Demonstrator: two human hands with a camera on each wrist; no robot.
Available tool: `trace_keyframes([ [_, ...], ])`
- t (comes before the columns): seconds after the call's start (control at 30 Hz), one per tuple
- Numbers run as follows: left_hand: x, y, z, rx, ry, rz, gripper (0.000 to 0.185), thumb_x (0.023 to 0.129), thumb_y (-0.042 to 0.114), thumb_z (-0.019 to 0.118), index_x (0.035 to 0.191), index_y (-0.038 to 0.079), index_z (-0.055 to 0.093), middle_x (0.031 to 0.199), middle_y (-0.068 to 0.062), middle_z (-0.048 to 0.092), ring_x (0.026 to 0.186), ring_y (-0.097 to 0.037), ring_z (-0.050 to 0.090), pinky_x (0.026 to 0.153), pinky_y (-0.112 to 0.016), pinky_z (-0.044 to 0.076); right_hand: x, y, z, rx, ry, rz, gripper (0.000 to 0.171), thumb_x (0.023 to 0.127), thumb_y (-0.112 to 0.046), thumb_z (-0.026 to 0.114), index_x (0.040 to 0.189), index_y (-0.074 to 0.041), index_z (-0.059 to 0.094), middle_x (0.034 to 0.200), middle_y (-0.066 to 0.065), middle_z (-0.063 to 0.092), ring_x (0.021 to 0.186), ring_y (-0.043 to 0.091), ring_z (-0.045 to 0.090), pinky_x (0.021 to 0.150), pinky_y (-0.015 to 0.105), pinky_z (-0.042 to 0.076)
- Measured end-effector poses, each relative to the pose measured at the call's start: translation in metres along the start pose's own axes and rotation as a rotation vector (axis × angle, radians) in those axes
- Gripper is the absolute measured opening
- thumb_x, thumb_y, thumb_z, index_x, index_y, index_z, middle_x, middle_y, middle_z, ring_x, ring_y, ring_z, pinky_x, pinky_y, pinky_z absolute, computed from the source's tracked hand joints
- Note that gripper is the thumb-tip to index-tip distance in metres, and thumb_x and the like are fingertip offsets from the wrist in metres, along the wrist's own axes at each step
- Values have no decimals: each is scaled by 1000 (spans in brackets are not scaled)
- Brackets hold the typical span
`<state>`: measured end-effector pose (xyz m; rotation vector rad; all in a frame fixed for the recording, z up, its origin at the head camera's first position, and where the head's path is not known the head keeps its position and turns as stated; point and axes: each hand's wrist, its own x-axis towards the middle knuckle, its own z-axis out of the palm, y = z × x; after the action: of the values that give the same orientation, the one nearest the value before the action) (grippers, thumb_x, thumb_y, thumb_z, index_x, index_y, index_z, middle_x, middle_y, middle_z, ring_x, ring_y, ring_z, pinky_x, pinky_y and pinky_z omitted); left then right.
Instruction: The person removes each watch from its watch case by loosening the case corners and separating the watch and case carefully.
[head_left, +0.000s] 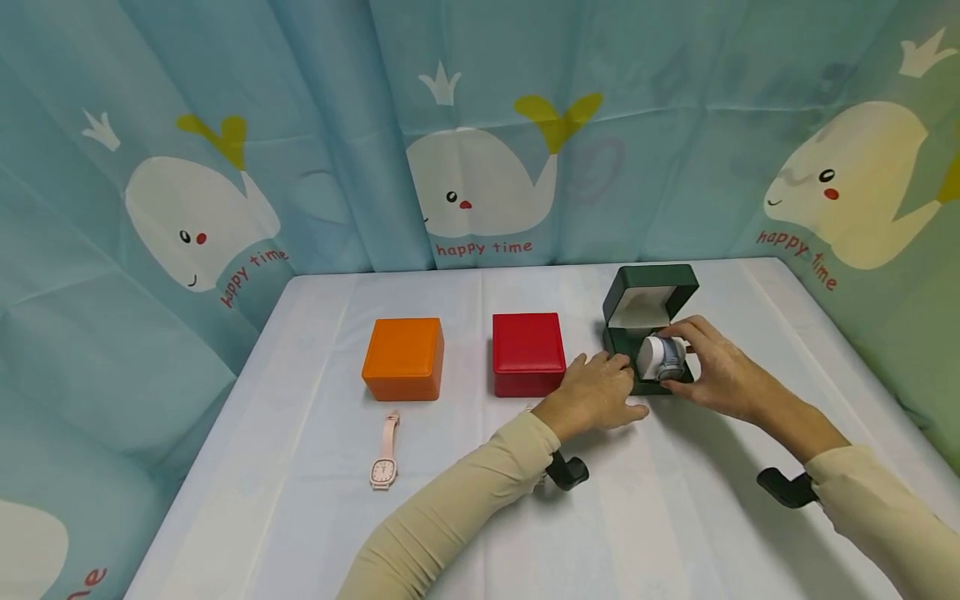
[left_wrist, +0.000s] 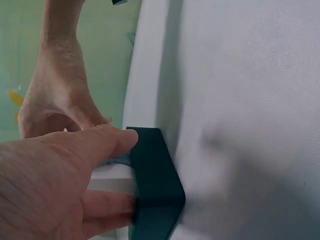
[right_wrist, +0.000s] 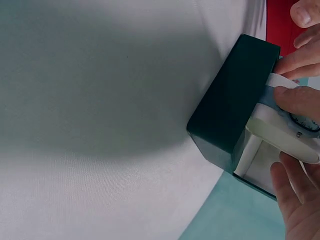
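Observation:
A dark green watch box (head_left: pixel 651 287) stands open at the right of the table, its lid upright with a white lining. My right hand (head_left: pixel 712 367) pinches a white cushion wrapped in a blue-grey watch (head_left: pixel 663 357) just above the box's base. My left hand (head_left: pixel 600 392) grips the base from the left. In the left wrist view its thumb (left_wrist: pixel 100 142) lies over the edge of the green box (left_wrist: pixel 155 180) with fingers curled against its side. The right wrist view shows the green box (right_wrist: pixel 230 115) from outside, with the watch (right_wrist: pixel 300 120) between my fingertips.
A shut red box (head_left: pixel 528 354) sits just left of the green one, and a shut orange box (head_left: pixel 403 358) farther left. A pink watch (head_left: pixel 386 454) lies flat in front of the orange box. The white-clothed table (head_left: pixel 675 517) is walled by whale-print curtains.

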<state>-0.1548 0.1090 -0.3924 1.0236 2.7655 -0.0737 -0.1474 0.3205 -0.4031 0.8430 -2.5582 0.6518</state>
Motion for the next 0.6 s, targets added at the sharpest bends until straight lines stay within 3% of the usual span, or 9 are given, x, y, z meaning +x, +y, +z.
trace_keyframes([
  [0.13, -1, 2, 1, -1, 10, -5, 59, 99, 61, 51, 145, 26, 59, 156, 9, 41, 141, -16, 38, 115, -39, 30, -2, -2, -3, 15, 27, 7, 79, 55, 11, 95, 123, 0, 57, 118, 8, 53, 102, 19, 56, 88, 4, 37],
  [0.43, -1, 0, 4, -53, 36, -8, 64, 98, 61, 52, 149, 22, 54, 157, 7, 40, 140, -16, 39, 114, -36, 31, 0, -6, -8, 73, 54, 22, 81, 52, 15, 94, 124, 3, 58, 117, 8, 55, 104, 15, 54, 88, 5, 41],
  [0.6, -2, -4, 2, -87, 108, 7, 68, 97, 58, 58, 148, 14, 53, 148, 3, 50, 133, -15, 46, 110, -29, 35, -2, -9, -10, 156, 46, 68, 77, 56, 12, 94, 125, 3, 61, 116, 7, 57, 104, 4, 53, 86, 10, 46],
])
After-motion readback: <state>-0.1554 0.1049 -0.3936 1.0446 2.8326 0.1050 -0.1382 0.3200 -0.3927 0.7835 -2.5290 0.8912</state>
